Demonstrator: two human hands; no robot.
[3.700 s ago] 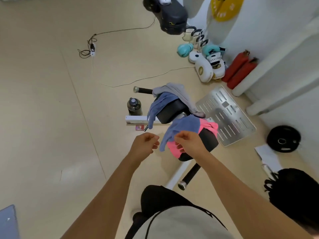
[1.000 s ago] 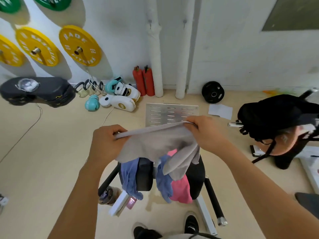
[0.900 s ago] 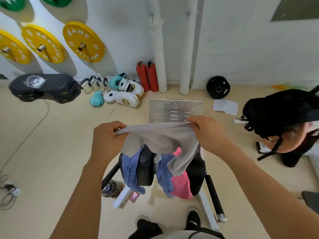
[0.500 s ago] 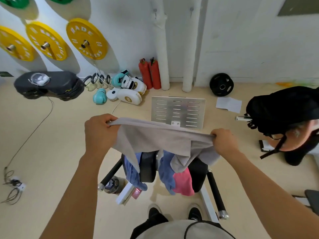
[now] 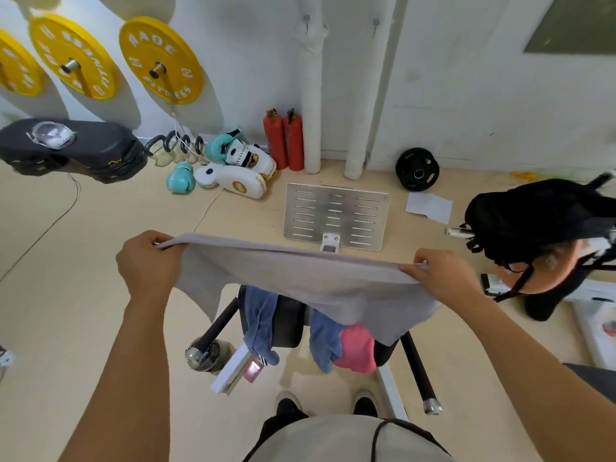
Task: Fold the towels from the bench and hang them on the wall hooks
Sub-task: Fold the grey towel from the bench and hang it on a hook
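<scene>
A grey towel [image 5: 300,278] is stretched flat in the air between my hands. My left hand [image 5: 148,261] grips its left corner and my right hand [image 5: 440,275] pinches its right corner. Below it stands a black padded bench [image 5: 286,325]. Two blue towels [image 5: 260,321] [image 5: 325,338] and a pink towel [image 5: 356,348] hang over the bench, partly hidden by the grey one. Two wall hooks [image 5: 306,20] [image 5: 376,23] are fixed high on the white wall ahead.
A slotted metal plate [image 5: 336,215] lies on the floor beyond the bench. Boxing gloves and pads [image 5: 230,168], two red cylinders [image 5: 283,141] and two white pipes line the wall. A dark bottle [image 5: 203,355] and white box sit left of the bench. Another person [image 5: 546,235] crouches at right.
I picked the grey towel off the bench and lifted it. My hands have moved apart, and the towel now hangs spread wide between them.
</scene>
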